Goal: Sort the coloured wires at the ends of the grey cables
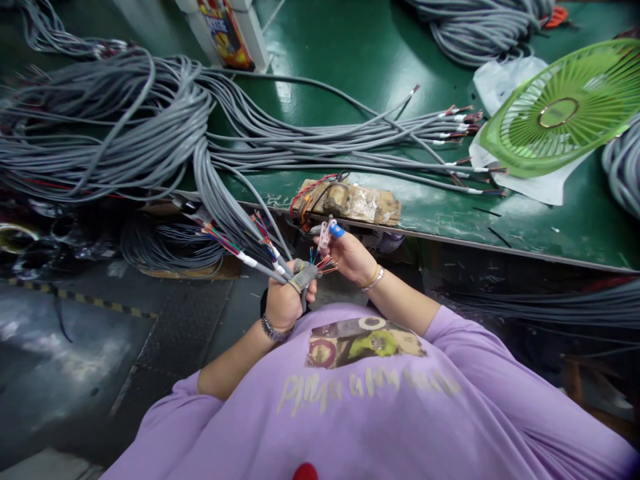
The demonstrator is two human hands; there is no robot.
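Note:
My left hand [284, 303] is closed around several grey cables [265, 270] below the table edge. Grey coverings wrap its thumb and a finger. Stripped coloured wires [326, 265] fan out from a cable end beside that thumb. Two more cable ends with white sleeves and colored wires [220, 239] stick up to the left of this hand. My right hand [353, 259] is just right of the fanned wires, its fingers bent together, with blue and pale pink wraps on the fingers. What lies between its fingertips is too small to make out.
A green table [325, 40] bears a large coil of grey cables [105, 127], with stripped ends lying toward a green fan [560, 113]. At the table's front edge sits a wooden block with wires [360, 200]. Another cable coil [480, 27] lies at the back right.

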